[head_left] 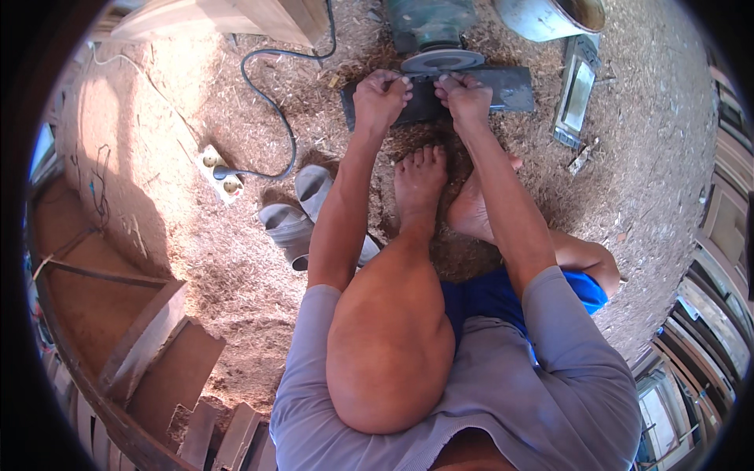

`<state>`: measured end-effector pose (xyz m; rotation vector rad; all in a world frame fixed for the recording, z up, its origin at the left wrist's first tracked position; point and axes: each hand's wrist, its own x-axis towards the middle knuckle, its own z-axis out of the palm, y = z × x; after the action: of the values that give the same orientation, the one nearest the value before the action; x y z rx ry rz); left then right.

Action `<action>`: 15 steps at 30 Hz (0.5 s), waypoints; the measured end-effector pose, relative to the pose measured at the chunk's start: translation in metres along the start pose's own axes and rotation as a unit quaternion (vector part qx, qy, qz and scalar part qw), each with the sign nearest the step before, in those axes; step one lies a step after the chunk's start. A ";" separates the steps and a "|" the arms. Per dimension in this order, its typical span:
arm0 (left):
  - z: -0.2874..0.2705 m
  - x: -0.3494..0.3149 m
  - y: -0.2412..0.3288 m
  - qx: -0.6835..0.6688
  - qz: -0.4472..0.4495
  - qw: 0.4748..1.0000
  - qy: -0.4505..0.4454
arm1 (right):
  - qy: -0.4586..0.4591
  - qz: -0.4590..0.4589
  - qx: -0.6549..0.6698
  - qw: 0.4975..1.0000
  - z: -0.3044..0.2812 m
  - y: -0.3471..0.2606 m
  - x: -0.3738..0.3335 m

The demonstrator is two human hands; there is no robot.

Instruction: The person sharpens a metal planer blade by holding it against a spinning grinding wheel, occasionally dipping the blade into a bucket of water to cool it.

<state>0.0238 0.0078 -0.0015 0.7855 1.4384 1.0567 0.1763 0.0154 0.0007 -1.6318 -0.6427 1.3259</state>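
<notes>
- Strewn with shavings across the floor (644, 188).
- Cannot tell whether gripping anything with left hand (381, 98) or right hand (465, 98), both bent in at the fingertips.
- Can see grey disc (442, 61) just beyond both; dark board (424, 102) partly hidden beneath.
- Cut off at top: green machine (430, 25).

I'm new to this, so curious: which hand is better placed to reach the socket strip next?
Probably the left hand: it is nearer the white socket strip, which lies to the left. The right hand is farther off; both are by the round grey disc.
</notes>
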 end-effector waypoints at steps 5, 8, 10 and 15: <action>0.004 0.002 -0.001 0.011 -0.001 1.000 0.003 | 0.011 0.012 0.014 1.000 -0.001 -0.004 -0.002; 0.007 0.001 0.000 0.011 0.001 1.000 -0.001 | 0.011 0.016 0.028 0.999 -0.004 -0.004 -0.001; 0.009 -0.001 0.003 0.016 -0.005 1.000 -0.002 | 0.016 0.020 0.029 0.999 -0.005 -0.005 -0.001; 0.012 0.000 0.004 0.022 0.001 1.000 -0.006 | 0.018 0.024 0.033 0.999 -0.007 -0.004 0.002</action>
<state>0.0350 0.0112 0.0031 0.8235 1.4543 1.0231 0.1839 0.0163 0.0033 -1.6234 -0.5343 1.3353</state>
